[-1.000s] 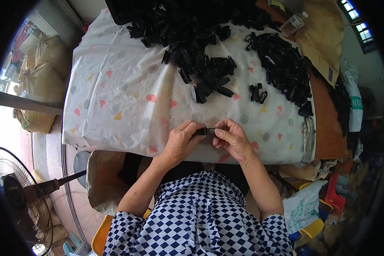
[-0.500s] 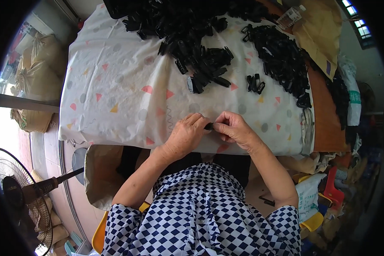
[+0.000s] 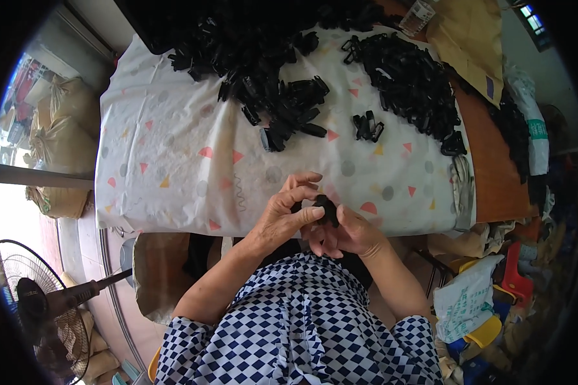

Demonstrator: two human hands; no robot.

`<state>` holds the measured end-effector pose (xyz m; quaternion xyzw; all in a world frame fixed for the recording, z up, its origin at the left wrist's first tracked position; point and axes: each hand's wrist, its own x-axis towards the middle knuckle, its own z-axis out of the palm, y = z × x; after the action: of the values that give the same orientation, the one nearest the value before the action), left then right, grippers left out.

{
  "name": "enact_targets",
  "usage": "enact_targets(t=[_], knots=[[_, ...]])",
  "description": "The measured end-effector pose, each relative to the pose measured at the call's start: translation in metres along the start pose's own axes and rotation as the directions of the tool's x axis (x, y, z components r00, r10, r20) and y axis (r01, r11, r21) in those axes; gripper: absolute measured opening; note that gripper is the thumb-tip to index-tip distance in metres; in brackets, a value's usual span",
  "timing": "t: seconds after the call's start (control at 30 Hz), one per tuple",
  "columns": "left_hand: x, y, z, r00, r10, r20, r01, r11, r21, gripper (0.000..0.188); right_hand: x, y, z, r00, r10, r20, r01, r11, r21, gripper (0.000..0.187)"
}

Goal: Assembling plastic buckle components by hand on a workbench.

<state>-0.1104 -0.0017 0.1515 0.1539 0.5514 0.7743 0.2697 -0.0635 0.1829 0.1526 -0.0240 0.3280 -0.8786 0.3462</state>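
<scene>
A small black plastic piece is between my two hands, just above the front edge of the table. My left hand grips it from the left, the thumb against it and the index finger raised above. From the right, my right hand grips it too, with the thumb near its right side and the other fingers curled beneath. Its exact kind is too small to make out. Beyond my hands lie a large heap of similar black plastic pieces, a second heap at the right, and a little cluster nearer me.
A patterned white cloth covers the table. Brown paper and a clear plastic bottle lie at the far right. An open sack stands below the table's left edge, near a fan. Stuffed sacks are at the left.
My hands have come slightly nearer me, and my right hand has turned so its fingers curl under the piece. My left index finger has lifted. The whole view has shifted a little.
</scene>
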Motion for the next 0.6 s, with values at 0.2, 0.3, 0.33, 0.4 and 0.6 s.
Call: enact_targets(t=[0.2, 0.3, 0.33, 0.4, 0.6], knots=[[0.000, -0.011, 0.014, 1.000, -0.010, 0.019, 0.008, 0.996, 0.085, 0.027, 0.000, 0.023, -0.003, 0.974, -0.130, -0.187, 0.118, 0.990, -0.076, 0.034], [-0.001, -0.007, 0.016, 0.993, -0.108, -0.052, 0.107, 0.994, -0.014, 0.029, -0.004, -0.007, 0.007, 0.958, -0.030, -0.286, -0.064, 0.947, -0.316, 0.031], [0.000, -0.003, 0.013, 0.977, -0.207, -0.049, 0.203, 0.976, -0.082, 0.031, -0.008, -0.017, -0.003, 0.978, -0.046, -0.205, -0.041, 0.915, -0.401, 0.026], [0.015, 0.009, 0.003, 0.945, -0.128, -0.301, 0.139, 0.990, 0.017, 0.019, -0.012, -0.037, -0.026, 0.899, -0.381, -0.214, -0.015, 0.463, -0.886, 0.031], [0.050, 0.030, -0.067, 0.847, 0.122, -0.517, 0.295, 0.701, 0.650, 0.025, -0.011, -0.113, -0.086, 0.710, -0.699, -0.086, -0.416, -0.318, -0.852, 0.044]])
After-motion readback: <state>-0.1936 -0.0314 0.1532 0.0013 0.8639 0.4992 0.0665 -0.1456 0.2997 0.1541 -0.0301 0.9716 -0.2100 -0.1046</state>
